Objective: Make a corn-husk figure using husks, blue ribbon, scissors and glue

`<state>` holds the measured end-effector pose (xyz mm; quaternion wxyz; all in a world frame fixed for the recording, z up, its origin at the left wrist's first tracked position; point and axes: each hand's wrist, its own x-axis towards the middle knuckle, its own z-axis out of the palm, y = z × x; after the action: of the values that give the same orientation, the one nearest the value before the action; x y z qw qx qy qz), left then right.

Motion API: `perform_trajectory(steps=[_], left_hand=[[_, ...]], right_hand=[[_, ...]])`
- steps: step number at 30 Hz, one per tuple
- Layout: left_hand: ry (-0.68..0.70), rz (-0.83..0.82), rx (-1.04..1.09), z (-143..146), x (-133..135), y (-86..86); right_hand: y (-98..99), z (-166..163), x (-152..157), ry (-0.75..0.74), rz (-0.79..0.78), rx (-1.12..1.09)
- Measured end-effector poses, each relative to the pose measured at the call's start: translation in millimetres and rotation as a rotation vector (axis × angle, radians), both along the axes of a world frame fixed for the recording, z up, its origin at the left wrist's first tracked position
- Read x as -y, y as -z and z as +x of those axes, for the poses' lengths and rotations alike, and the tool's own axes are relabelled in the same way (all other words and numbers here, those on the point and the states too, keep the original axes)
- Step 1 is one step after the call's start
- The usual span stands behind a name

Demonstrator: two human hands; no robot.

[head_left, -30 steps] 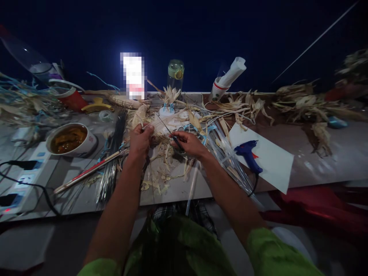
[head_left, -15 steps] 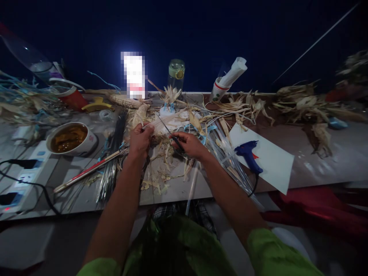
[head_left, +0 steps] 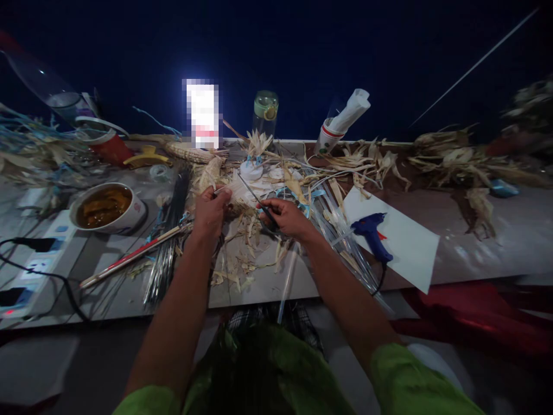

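My left hand (head_left: 211,211) is closed around a pale strip of corn husk (head_left: 237,191) near the middle of the table. My right hand (head_left: 286,218) grips a pair of scissors (head_left: 258,201) whose thin blades point up and left toward that husk. Cut husk scraps (head_left: 242,253) lie scattered under and in front of both hands. A small white piece with husk leaves standing in it (head_left: 254,161) sits just behind the hands.
A blue glue gun (head_left: 371,233) rests on a white sheet (head_left: 404,245) to the right. A bowl of brown liquid (head_left: 106,207), dark rods (head_left: 170,236) and a power strip (head_left: 30,271) lie left. Bottle (head_left: 265,112), paper cup (head_left: 332,129) and dried husks (head_left: 453,155) line the back.
The scissors blades have tilted slightly and my right hand has shifted a little; my left hand keeps its hold on the husk.
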<state>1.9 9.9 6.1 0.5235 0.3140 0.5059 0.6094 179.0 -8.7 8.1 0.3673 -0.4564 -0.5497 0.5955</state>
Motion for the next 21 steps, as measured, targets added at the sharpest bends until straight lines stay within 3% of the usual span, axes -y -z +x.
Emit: perform_trajectory(steps=[6,13,21], left_hand=[[0.009,-0.061,-0.017,2,2,-4.5],[0.028,-0.035,0.022,6,5,-8.0],[0.175,-0.016,0.006,14,9,-0.8]], right_hand=[[-6.0,4,-4,0.138,0.066,-0.001],[-4.9,-2,-6,0.174,0.120,-0.088],[1.3,-14,-12,0.327,0.229,-0.114]])
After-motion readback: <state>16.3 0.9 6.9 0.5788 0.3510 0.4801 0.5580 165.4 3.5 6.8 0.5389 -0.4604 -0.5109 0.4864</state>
